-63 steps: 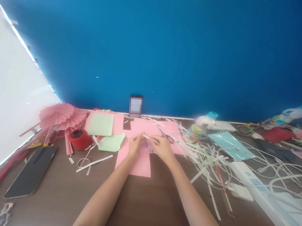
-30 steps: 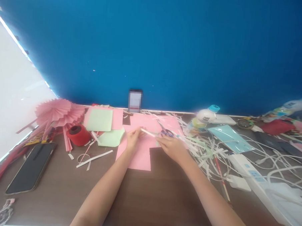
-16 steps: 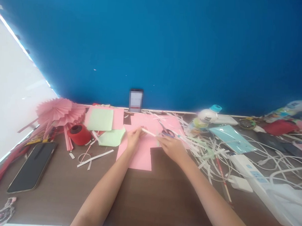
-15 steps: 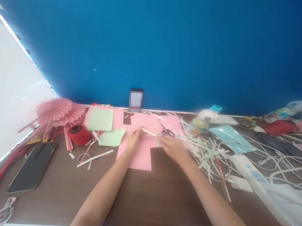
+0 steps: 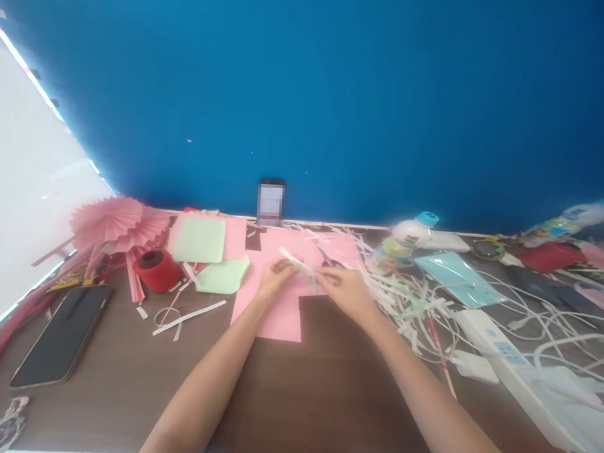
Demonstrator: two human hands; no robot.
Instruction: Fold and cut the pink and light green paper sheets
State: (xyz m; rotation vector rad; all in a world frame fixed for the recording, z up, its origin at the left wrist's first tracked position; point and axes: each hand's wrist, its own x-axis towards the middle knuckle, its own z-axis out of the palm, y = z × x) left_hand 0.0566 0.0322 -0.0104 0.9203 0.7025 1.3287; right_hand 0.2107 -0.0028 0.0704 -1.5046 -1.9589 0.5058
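White paper, cut as a narrow strip [image 5: 291,258], slants in the air above pink sheets [image 5: 280,322] at the middle of the table, between the two hands. The right hand [image 5: 343,288] pinches its lower end with thumb and fingertips drawn together. The left hand [image 5: 278,273] curls its fingers narrowly under the upper part; blur there leaves it unclear whether they grip. A small pale green piece [image 5: 313,282] shows near the right fingertips.

Just beyond the right hand lie scissors [image 5: 331,260], partly covered by it. To the left, two smooth pale green sheets [image 5: 200,241] rest by a squat red roll [image 5: 157,270] with a dark hollow core, and a pleated pink paper fan [image 5: 122,225] spreads in ridged layers. A flat black phone [image 5: 61,336] lies nearer on the brown wood-look table [image 5: 315,387].

On the right, a thin, curling tangle of strips [image 5: 419,305] reaches a tilted plastic bottle [image 5: 406,236] with a blue cap; I cannot tell what is in it. Past it come a glossy light-blue packet [image 5: 460,277], its contents indistinct, and a white power strip [image 5: 511,366] among looping cables [image 5: 557,350], cut off at the right edge. Against the blue wall [image 5: 308,86] stands a small device [image 5: 271,202], its screen pixelated. Something at the lower left corner [image 5: 3,427] is too smeared to identify.
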